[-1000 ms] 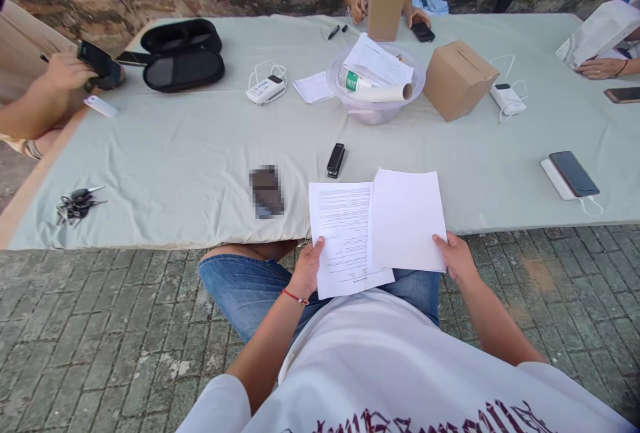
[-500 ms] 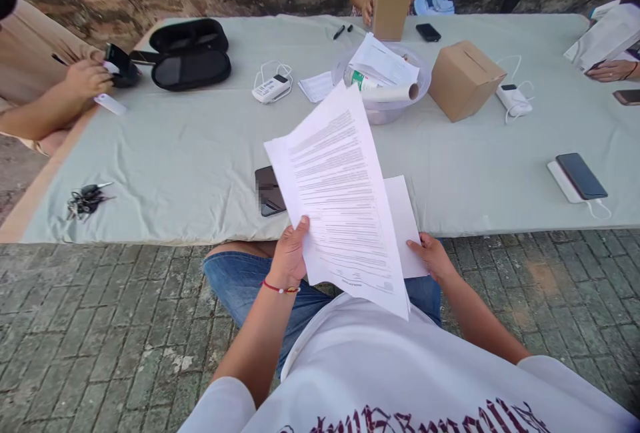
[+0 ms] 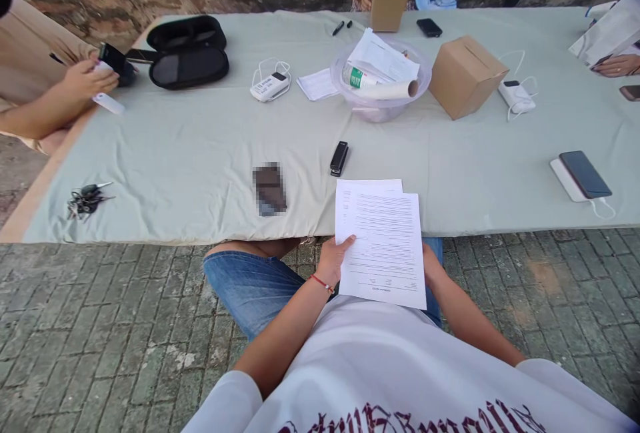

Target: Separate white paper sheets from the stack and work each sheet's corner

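Note:
Two overlapping printed sheets of paper lie across my lap and the near edge of the table, their text upside down to me. My left hand pinches the left edge of the sheets, thumb on top and fingers underneath. At the right edge is my right hand, mostly covered by the paper, so its fingers are hidden. Just beyond the sheets a black stapler rests on the cloth. Left of it lies a dark phone, partly blurred out.
Farther back stand a clear plastic basin with papers and a roll, and a cardboard box. A keyring, a black case and a phone on a power bank lie around. Other people sit at the left, far and right sides.
My left hand has swung the raised sheet right and down onto the other sheet, so both now overlap. The stapler, hidden before, is in view. My right hand has slipped under the paper.

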A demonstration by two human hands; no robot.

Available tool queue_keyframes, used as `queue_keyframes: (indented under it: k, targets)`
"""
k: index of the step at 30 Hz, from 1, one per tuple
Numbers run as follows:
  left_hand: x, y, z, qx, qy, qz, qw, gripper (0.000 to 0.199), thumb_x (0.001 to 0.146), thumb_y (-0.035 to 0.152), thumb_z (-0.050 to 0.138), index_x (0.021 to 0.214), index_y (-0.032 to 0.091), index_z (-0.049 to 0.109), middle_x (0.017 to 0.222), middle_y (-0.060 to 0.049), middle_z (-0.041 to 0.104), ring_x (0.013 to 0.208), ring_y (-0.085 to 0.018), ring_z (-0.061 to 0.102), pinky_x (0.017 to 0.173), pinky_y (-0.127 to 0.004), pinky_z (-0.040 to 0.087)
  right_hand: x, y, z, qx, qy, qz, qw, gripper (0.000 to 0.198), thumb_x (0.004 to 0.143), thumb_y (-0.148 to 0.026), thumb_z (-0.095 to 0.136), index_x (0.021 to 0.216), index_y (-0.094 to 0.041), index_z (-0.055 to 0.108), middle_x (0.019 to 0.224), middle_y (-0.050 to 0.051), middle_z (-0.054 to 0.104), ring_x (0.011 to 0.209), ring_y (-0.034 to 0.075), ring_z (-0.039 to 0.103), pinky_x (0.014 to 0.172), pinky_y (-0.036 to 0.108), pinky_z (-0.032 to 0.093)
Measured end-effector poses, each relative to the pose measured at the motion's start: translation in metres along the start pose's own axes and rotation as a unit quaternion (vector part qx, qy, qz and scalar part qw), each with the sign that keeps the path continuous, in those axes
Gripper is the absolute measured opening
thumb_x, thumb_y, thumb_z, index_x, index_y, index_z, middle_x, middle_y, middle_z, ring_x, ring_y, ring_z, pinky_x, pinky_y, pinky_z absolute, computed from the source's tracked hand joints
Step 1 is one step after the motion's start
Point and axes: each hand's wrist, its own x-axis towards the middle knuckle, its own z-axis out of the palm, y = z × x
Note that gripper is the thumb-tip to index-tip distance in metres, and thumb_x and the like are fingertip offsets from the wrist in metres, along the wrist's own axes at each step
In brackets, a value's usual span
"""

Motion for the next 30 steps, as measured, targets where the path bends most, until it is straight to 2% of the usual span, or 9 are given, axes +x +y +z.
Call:
queue_keyframes:
  k: [4,7,10,15,19,26,30]
  targets:
    - [0.004,0.007,-0.002,-0.012,0.019,0.019,1.000,0.039,0.066,0.031,0.086,0.096,0.010,0.072,0.101,-0.016,0.076,0.098,-0.031,0.072,0.097,-0.047,0.055,0.000,-0.001,0.005,0.039,-0.027,-0.005,0.999,0.034,0.057,-0.029,0.084,0.088,-0.019,0.074,0.088,0.006,0.078,0.090,0.030,0.070,0.083,0.040,0.055]
    - [0.002,0.012,-0.006,-0.029,-0.019,-0.005,0.999,0.040,0.070,0.035,0.083,0.098,0.009,0.073,0.104,-0.018,0.075,0.104,-0.034,0.070,0.098,-0.048,0.054,-0.001,-0.002,0.003,0.062,-0.036,-0.006,0.997,0.036,0.059,-0.029,0.084,0.092,-0.020,0.074,0.091,0.006,0.078,0.092,0.030,0.071,0.085,0.040,0.055]
    - [-0.002,0.015,-0.011,-0.027,-0.041,-0.018,0.999,0.042,0.063,0.029,0.086,0.096,0.007,0.073,0.101,-0.020,0.075,0.105,-0.037,0.069,0.099,-0.050,0.053,-0.001,0.000,-0.002,0.063,-0.039,-0.004,0.997,0.035,0.061,-0.030,0.083,0.093,-0.019,0.073,0.090,0.007,0.078,0.090,0.030,0.071,0.079,0.040,0.056]
    - [-0.006,0.014,-0.017,-0.012,-0.032,0.000,0.999,0.046,0.059,0.028,0.089,0.097,0.008,0.073,0.100,-0.018,0.076,0.103,-0.036,0.070,0.100,-0.052,0.052,0.003,0.003,-0.005,0.039,-0.027,-0.005,0.999,0.034,0.059,-0.031,0.085,0.089,-0.018,0.074,0.086,0.008,0.078,0.091,0.031,0.072,0.081,0.041,0.057]
    - [-0.007,0.015,-0.015,-0.024,-0.017,0.009,1.000,0.047,0.058,0.028,0.090,0.098,0.009,0.072,0.102,-0.017,0.076,0.102,-0.035,0.070,0.100,-0.051,0.052,0.006,0.006,-0.005,0.035,-0.030,-0.009,0.999,0.037,0.060,-0.033,0.086,0.093,-0.021,0.074,0.088,0.007,0.078,0.090,0.030,0.073,0.083,0.043,0.058]
    - [-0.007,0.016,-0.012,0.022,-0.020,0.083,0.996,0.061,0.053,0.022,0.091,0.108,0.014,0.068,0.111,-0.014,0.074,0.104,-0.032,0.069,0.099,-0.050,0.052,0.008,0.010,-0.009,0.031,-0.037,-0.017,0.999,0.044,0.061,-0.035,0.087,0.100,-0.022,0.072,0.094,0.007,0.077,0.092,0.029,0.073,0.082,0.042,0.059]
    - [-0.003,0.013,-0.015,0.062,0.002,0.102,0.993,0.055,0.055,0.021,0.089,0.106,0.014,0.068,0.108,-0.013,0.075,0.101,-0.032,0.070,0.096,-0.049,0.053,0.009,0.011,-0.011,0.031,-0.026,-0.008,0.999,0.044,0.067,-0.042,0.083,0.104,-0.023,0.071,0.098,0.005,0.077,0.088,0.026,0.073,0.079,0.038,0.058]
